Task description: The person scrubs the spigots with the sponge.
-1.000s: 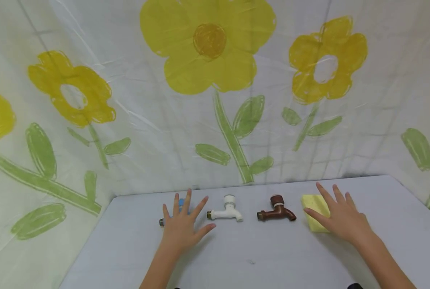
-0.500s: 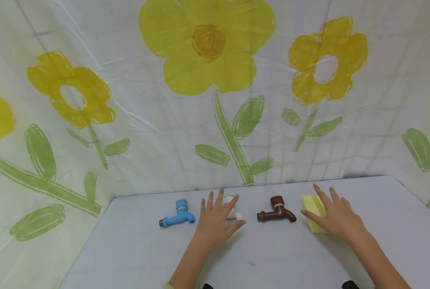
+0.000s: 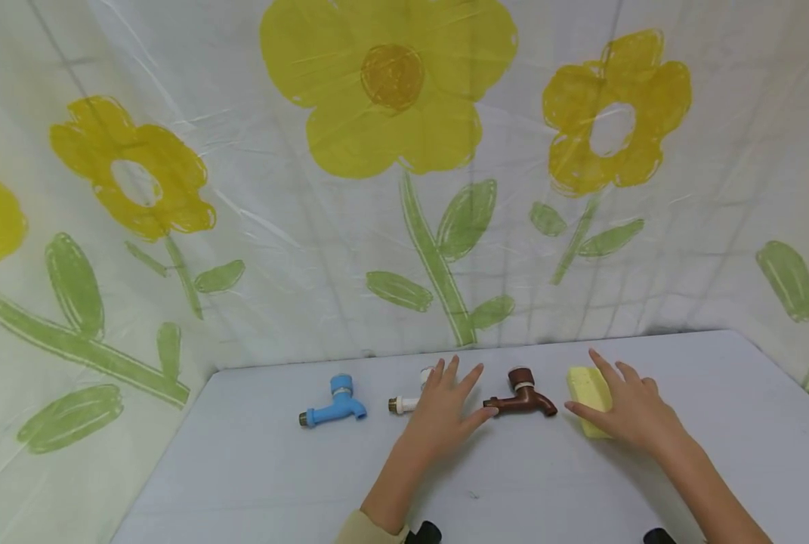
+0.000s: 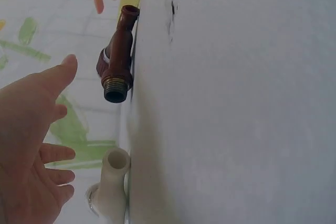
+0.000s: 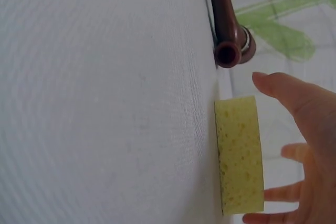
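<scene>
In the head view my left hand (image 3: 438, 415) hovers with spread fingers over the white faucet (image 3: 404, 405), hiding most of it. Its thumb points toward the brown faucet (image 3: 521, 399). The left wrist view shows a gap between this hand and both the brown faucet (image 4: 119, 51) and the white faucet (image 4: 113, 182). Over the right side of a yellow sponge (image 3: 586, 389) is my right hand (image 3: 638, 412), fingers spread and slightly bent. The right wrist view has the sponge (image 5: 240, 156) beside those fingers; whether a fingertip touches it I cannot tell.
A blue faucet (image 3: 336, 404) lies at the left of the row on the white table (image 3: 241, 468). Behind the table's back edge hangs a pale curtain (image 3: 295, 302) printed with yellow flowers and green leaves.
My left hand has moved right, from over the blue faucet to over the white one, uncovering the blue faucet. My right hand has shifted slightly left, its fingers a little more bent.
</scene>
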`<state>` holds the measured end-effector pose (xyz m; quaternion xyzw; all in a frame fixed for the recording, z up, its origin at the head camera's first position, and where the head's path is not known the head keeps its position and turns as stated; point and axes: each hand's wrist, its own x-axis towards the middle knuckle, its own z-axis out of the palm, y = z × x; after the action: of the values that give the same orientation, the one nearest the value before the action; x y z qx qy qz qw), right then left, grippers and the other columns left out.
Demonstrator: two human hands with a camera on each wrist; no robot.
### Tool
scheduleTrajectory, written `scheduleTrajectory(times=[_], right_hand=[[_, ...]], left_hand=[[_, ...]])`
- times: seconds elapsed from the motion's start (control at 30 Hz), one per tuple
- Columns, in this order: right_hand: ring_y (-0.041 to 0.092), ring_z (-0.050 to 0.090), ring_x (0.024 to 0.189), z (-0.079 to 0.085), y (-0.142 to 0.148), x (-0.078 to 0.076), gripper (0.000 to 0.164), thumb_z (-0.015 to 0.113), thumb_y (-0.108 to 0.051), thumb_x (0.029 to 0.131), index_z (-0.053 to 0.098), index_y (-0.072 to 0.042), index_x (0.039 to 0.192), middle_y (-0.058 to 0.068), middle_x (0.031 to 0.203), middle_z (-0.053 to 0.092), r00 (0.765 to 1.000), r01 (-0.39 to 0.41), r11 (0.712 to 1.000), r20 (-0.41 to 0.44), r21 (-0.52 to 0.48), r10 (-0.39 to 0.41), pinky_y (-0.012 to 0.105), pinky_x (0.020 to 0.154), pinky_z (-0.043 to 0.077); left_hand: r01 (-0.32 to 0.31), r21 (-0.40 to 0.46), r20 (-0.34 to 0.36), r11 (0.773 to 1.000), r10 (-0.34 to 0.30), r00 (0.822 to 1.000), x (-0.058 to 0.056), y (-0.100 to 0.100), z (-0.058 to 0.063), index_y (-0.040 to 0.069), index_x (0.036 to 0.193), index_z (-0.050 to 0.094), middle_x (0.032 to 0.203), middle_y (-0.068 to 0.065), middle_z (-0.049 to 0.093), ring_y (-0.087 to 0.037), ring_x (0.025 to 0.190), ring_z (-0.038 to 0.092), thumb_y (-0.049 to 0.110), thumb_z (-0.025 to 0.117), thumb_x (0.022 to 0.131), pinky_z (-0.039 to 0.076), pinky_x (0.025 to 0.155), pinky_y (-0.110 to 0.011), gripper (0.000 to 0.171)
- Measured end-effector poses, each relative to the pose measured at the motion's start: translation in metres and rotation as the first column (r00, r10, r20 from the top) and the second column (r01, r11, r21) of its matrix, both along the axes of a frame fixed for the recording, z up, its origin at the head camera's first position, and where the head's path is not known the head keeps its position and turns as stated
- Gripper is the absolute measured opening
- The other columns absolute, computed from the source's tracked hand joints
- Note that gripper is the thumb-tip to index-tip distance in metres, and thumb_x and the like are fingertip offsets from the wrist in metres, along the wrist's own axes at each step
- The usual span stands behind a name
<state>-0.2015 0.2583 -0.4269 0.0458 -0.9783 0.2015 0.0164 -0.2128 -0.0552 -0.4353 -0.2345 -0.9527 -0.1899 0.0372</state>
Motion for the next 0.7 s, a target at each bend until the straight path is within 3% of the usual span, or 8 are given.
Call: scheduleTrajectory(times=[0.17,0.3,0.43,0.53,0.7], right_hand=[[0.075,0.043,0.118,-0.004,0.001,-0.003,0.106,0.072,-0.064,0.091,0.03,0.002,0.162,0.048,0.147,0.038,1.0,-0.016,1.0,-0.014,-0.009,0.016,0.075,0.072,0.052],[0.074,0.048,0.115,-0.008,0.003,-0.005,0.105,0.076,-0.06,0.09,0.034,0.008,0.158,0.05,0.141,0.043,0.999,-0.033,0.999,-0.041,-0.015,0.033,0.077,0.08,0.051],[0.07,0.053,0.113,-0.011,0.005,-0.007,0.104,0.079,-0.056,0.089,0.036,0.012,0.155,0.051,0.135,0.046,0.997,-0.045,0.999,-0.069,-0.017,0.044,0.075,0.084,0.052],[0.066,0.056,0.11,-0.011,0.006,-0.008,0.104,0.08,-0.054,0.087,0.037,0.013,0.154,0.051,0.133,0.047,0.996,-0.047,0.999,-0.077,-0.025,0.045,0.071,0.083,0.053],[0.058,0.059,0.104,-0.011,0.007,-0.009,0.104,0.082,-0.052,0.086,0.039,0.014,0.153,0.05,0.129,0.05,0.996,-0.048,0.998,-0.082,-0.047,0.044,0.064,0.079,0.055]], left_hand=[[0.024,0.059,0.044,0.998,-0.027,0.999,-0.001,0.012,-0.006,0.02,0.161,0.046,0.164,-0.022,0.04,-0.045,0.154,0.035,0.054,0.06,0.105,0.041,0.121,-0.058,0.067],[0.036,0.177,0.133,0.984,-0.061,0.989,0.001,0.019,-0.008,0.02,0.162,0.044,0.163,-0.022,0.041,-0.043,0.152,0.038,0.05,0.06,0.106,0.043,0.118,-0.057,0.065],[0.043,0.313,0.193,0.949,-0.108,0.975,0.004,0.023,-0.007,0.014,0.161,0.045,0.157,-0.02,0.049,-0.037,0.146,0.046,0.043,0.062,0.107,0.045,0.117,-0.053,0.064],[0.034,0.392,0.202,0.919,-0.123,0.972,0.004,0.025,-0.006,0.008,0.158,0.049,0.147,-0.018,0.058,-0.031,0.133,0.057,0.036,0.066,0.106,0.051,0.11,-0.042,0.061],[-0.04,0.521,0.253,0.853,-0.109,0.961,0.004,0.026,-0.008,0.001,0.15,0.057,0.135,-0.023,0.066,-0.033,0.121,0.065,0.025,0.072,0.102,0.055,0.101,-0.037,0.056]])
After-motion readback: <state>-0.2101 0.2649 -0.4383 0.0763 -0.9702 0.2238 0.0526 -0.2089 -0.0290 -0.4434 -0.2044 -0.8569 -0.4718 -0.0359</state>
